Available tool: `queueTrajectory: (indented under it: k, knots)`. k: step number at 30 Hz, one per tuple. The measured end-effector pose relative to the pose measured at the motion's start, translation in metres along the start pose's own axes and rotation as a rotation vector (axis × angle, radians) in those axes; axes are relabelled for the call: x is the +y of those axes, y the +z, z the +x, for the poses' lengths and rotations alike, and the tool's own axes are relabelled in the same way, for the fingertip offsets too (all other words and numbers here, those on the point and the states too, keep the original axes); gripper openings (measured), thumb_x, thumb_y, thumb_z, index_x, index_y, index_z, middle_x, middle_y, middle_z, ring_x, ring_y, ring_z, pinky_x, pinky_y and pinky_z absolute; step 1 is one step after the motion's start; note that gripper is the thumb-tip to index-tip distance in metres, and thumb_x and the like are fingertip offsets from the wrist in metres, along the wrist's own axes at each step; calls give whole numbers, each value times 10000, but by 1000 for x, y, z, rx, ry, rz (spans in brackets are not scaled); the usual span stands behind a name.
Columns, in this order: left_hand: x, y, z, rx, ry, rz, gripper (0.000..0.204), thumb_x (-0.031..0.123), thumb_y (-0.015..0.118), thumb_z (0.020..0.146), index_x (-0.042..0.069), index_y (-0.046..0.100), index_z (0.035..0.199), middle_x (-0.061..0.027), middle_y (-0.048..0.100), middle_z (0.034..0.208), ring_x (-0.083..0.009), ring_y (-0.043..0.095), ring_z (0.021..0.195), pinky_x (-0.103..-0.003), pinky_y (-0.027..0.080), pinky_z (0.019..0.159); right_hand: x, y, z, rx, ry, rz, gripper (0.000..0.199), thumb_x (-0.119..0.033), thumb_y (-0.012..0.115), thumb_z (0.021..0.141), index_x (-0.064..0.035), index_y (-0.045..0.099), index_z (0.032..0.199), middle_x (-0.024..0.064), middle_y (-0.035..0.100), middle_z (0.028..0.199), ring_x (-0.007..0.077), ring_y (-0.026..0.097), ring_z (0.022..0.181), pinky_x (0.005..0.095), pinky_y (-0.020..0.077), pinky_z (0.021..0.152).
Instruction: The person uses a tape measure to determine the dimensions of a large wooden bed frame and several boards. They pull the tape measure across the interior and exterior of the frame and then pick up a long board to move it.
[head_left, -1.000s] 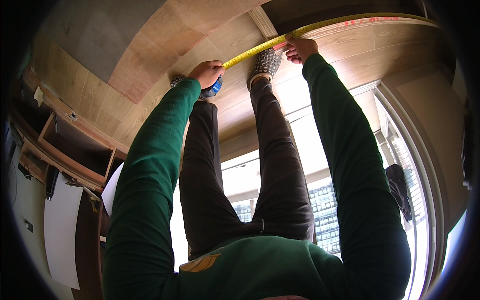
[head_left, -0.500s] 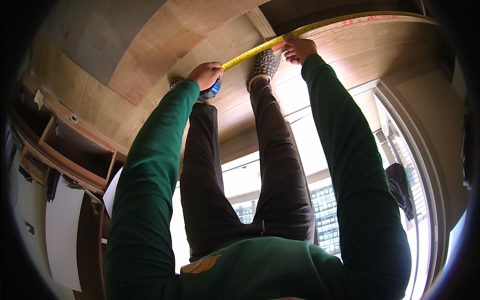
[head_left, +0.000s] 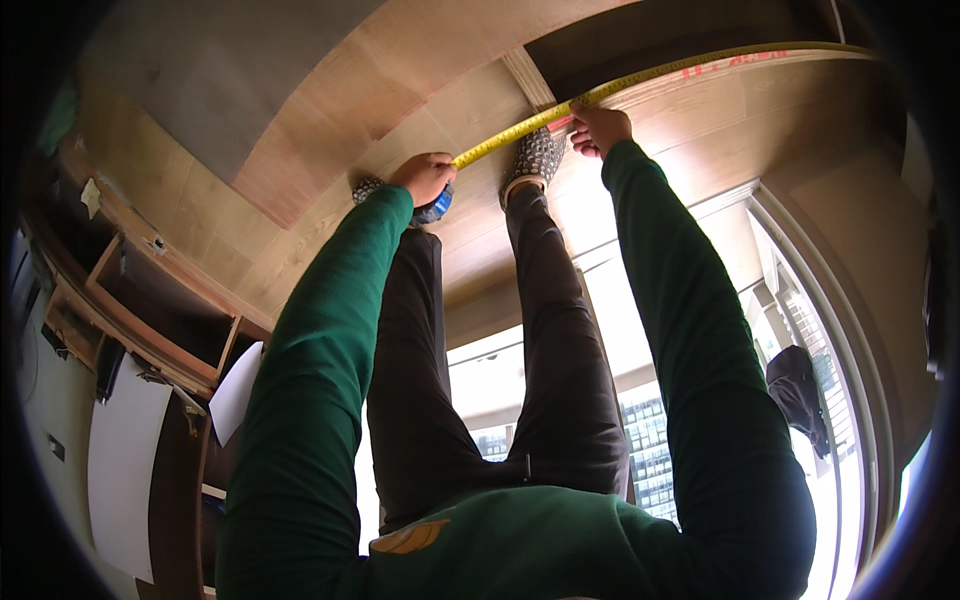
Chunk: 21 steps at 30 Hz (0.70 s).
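Pale wood-grain planks (head_left: 700, 150) spread beneath both hands, with a reddish-brown flat wooden strip (head_left: 330, 125) beyond the left hand and a dark recess (head_left: 650, 45) beyond the right. Closed around a blue-and-black tape measure case (head_left: 436, 206), the left hand (head_left: 425, 178) has its fingers curled, the case showing below its knuckles. From there a yellow metal tape blade (head_left: 510, 132) stretches across to the right hand (head_left: 601, 130), whose thumb and forefinger pinch it while the other fingers bend loosely. Past that hand the blade runs on rightward, along a pale board edge with red marks (head_left: 735, 64). A grey slipper with light spots (head_left: 540, 155) sits between the hands, just under the blade. Well to the left of the left hand stands an open brown wooden cabinet frame (head_left: 165, 310), near a white flat panel (head_left: 120, 460).
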<state>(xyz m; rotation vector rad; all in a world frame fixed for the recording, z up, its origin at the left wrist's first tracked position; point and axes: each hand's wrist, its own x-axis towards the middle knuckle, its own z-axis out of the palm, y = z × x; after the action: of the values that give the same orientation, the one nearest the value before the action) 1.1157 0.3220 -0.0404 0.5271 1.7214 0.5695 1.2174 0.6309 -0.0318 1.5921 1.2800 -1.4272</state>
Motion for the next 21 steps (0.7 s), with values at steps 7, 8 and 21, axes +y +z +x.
queueTrajectory:
  k: [7,8,21]
  knots:
    - [18,-1,-23,-19,81,87,203,232,492,790,73,617,773,-128,609,842,-306,584,826,-377,458,721,13,2,-13,-76,-61,260,372,-443,580,860,-76,581,798,45,586,679,156,567,578,272,462,539]
    - [-3,5,-30,-6,153,161,189,218,496,786,77,622,772,-111,604,865,-296,583,851,-371,465,738,4,12,-27,-97,-60,295,374,-446,568,867,-73,578,850,51,593,715,158,575,624,279,469,568]
    - [126,-16,-164,-107,240,112,292,262,442,842,37,628,838,-132,599,885,-300,574,889,-372,444,785,48,-37,-207,-196,-69,550,614,-575,461,872,-48,478,1187,129,606,949,219,589,813,346,488,694]
